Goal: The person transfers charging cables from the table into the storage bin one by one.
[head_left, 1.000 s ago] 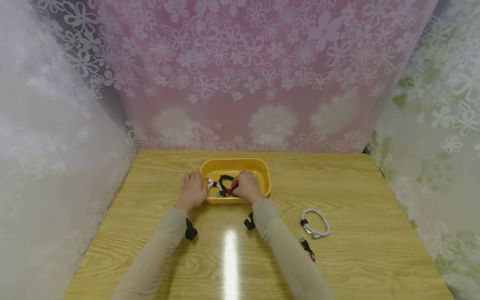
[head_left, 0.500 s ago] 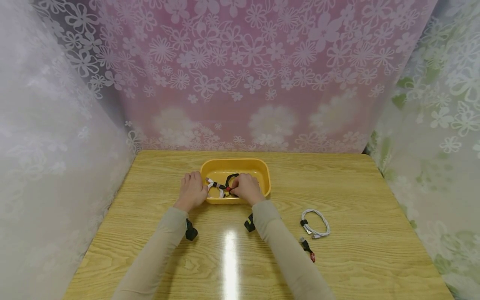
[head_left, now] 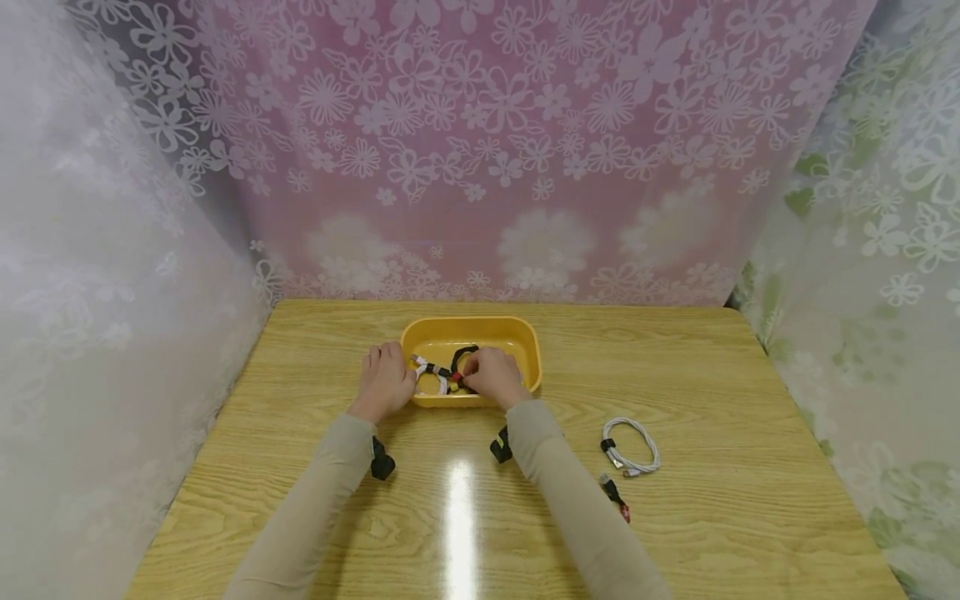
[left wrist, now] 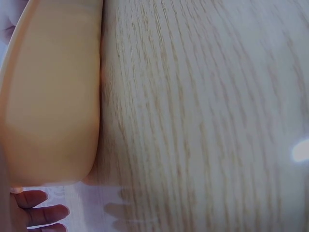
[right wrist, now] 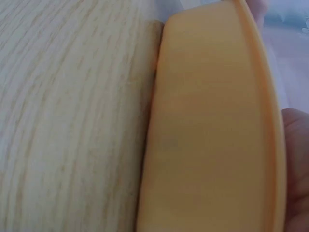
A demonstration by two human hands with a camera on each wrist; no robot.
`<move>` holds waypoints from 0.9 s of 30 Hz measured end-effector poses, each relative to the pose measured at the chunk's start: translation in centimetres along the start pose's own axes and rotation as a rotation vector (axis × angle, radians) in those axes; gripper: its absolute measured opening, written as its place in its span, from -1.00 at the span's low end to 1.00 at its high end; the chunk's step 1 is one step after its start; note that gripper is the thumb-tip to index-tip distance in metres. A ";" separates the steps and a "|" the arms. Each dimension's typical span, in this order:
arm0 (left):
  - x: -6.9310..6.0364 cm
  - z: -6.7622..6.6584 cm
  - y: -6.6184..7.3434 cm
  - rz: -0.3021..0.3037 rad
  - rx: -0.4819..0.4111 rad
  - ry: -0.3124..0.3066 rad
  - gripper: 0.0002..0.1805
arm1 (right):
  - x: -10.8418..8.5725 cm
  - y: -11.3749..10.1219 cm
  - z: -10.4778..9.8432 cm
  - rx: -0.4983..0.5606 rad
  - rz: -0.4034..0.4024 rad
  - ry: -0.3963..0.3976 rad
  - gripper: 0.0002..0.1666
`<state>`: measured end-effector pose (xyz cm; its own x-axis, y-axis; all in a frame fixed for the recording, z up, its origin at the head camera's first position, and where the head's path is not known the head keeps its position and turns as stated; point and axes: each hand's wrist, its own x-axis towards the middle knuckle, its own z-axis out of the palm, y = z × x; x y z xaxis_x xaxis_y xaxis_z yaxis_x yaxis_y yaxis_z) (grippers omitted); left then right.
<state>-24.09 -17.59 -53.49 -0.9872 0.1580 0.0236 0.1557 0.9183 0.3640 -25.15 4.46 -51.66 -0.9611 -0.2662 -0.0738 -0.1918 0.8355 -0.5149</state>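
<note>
A yellow box (head_left: 517, 330) stands near the table's back edge. My left hand (head_left: 386, 383) rests against its left side; in the left wrist view that hand's fingers (left wrist: 47, 214) stick out past the box wall (left wrist: 53, 96), fairly straight. Reaching into the box, my right hand (head_left: 495, 375) pinches a black coiled cable (head_left: 455, 360) near its red part (head_left: 457, 378). A white cable (head_left: 442, 386) with a black strap lies in the box's left part. In the right wrist view, the box wall (right wrist: 207, 121) hides most of my right hand (right wrist: 297, 169).
On the wooden table (head_left: 712, 400), to the right, lies a coiled white cable (head_left: 655, 448) with a black strap. Nearer me is a short black and red connector piece (head_left: 613, 492). Flowered curtains (head_left: 480, 167) surround the table's back and sides.
The black cable has shifted a little to the right and its connector end has turned toward the back inside the box. My left hand has stayed in place.
</note>
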 end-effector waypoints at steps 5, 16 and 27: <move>0.0 0.0 0.0 0.000 0.001 0.000 -0.75 | -0.3 -0.2 -0.6 0.013 -0.031 0.032 -0.90; -0.1 -0.1 0.0 -0.004 0.011 -0.017 -0.73 | -1.7 -0.6 -2.6 0.058 -0.075 0.071 -0.86; 0.0 -0.1 0.0 -0.003 0.015 -0.009 -0.77 | -3.7 -0.9 -4.8 0.133 -0.087 0.131 -0.85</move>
<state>-24.11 -17.62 -53.44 -0.9873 0.1580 0.0140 0.1529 0.9240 0.3505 -22.40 7.01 -46.86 -0.9614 -0.2621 0.0833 -0.2556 0.7392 -0.6231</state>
